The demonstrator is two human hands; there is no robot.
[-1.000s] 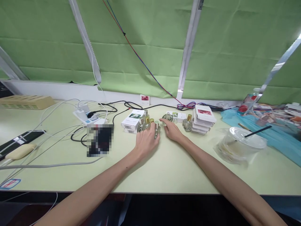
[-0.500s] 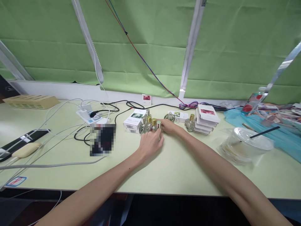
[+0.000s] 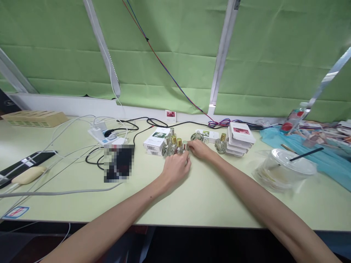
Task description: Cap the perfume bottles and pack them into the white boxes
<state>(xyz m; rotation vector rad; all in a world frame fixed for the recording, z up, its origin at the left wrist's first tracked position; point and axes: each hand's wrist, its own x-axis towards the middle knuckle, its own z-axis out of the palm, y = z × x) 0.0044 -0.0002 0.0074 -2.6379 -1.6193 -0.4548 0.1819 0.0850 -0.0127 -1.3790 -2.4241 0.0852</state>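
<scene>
Several small glass perfume bottles (image 3: 172, 147) with gold and silver caps stand close together on the table. My left hand (image 3: 176, 166) is closed at the near side of the group, its fingers around the nearest bottle (image 3: 185, 144), which has a pale silver cap. Just right of that bottle is my right hand (image 3: 199, 149), its fingers curled together; the fingertips are partly hidden, and I cannot see what they hold, if anything. Behind it lies a round glass bottle (image 3: 196, 136). A gold-capped bottle (image 3: 220, 145) stands farther right.
White boxes with a flower picture (image 3: 157, 140) lie left of the bottles, and more white boxes (image 3: 240, 140) are stacked at right. A lidded plastic cup with a black straw (image 3: 285, 168) is nearer on the right. Cables, a power strip (image 3: 109, 138) and a pixelated patch occupy the left.
My right hand has drawn slightly to the right, away from behind the bottle group, and its fingers are more curled. My left hand stays at the nearest bottle.
</scene>
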